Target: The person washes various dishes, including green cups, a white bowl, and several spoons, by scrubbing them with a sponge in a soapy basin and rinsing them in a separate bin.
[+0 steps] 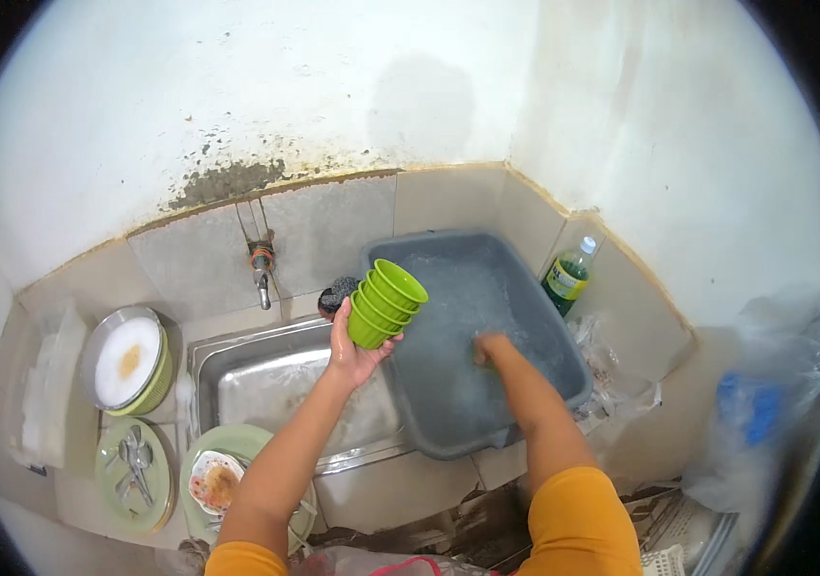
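A nested stack of several green plastic cups (383, 308) rests in the grip of my left hand (361, 363), tilted above the right part of the steel sink (266, 381). My right hand (491, 348) dips into cloudy water in a large grey plastic basin (550, 324). Its fingers are partly under the surface; a hint of green shows beside them, but whether they hold it is unclear. The basin overlaps the sink's right side. Just behind the cups, a dark grey mesh scrubber (343, 288) sits at the sink's back edge.
A metal faucet (262, 277) juts from the tiled wall. To the left are a bowl of foam (116, 360), a green plate (111, 461) with spoons, and a soiled white dish (215, 481). A bottle of green liquid (567, 277) and plastic bags (608, 367) flank the basin.
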Demonstrator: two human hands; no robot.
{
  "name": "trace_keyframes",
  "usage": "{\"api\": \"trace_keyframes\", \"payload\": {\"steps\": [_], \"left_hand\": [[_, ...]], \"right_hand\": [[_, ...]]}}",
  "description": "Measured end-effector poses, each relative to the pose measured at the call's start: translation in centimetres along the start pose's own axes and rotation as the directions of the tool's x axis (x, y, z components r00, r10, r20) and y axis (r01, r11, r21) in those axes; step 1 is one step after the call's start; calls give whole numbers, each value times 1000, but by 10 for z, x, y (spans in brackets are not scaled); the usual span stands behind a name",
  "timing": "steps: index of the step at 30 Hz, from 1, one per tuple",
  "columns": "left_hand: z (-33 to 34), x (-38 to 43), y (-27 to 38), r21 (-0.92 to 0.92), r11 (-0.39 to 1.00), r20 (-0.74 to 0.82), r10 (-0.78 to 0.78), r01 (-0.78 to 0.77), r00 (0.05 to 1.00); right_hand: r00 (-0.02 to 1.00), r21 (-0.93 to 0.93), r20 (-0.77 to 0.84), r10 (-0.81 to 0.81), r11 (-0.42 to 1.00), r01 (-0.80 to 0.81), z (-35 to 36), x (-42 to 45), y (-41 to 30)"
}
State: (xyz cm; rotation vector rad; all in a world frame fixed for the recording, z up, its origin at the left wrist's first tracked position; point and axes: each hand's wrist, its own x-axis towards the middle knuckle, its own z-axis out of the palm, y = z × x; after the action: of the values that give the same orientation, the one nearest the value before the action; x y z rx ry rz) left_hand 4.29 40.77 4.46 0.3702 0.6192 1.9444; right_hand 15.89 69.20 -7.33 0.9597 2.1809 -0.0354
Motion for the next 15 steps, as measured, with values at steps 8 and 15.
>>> {"api": "trace_keyframes", "payload": {"steps": [8, 15], "left_hand": [[18, -7, -9, 44, 995, -68, -84, 87, 994], [28, 1, -35, 123, 987, -55, -93, 99, 994]], "right_hand": [[861, 837, -509, -4, -237, 493, -19, -111, 33], [943, 632, -291, -164, -772, 60, -27, -121, 32]]}}
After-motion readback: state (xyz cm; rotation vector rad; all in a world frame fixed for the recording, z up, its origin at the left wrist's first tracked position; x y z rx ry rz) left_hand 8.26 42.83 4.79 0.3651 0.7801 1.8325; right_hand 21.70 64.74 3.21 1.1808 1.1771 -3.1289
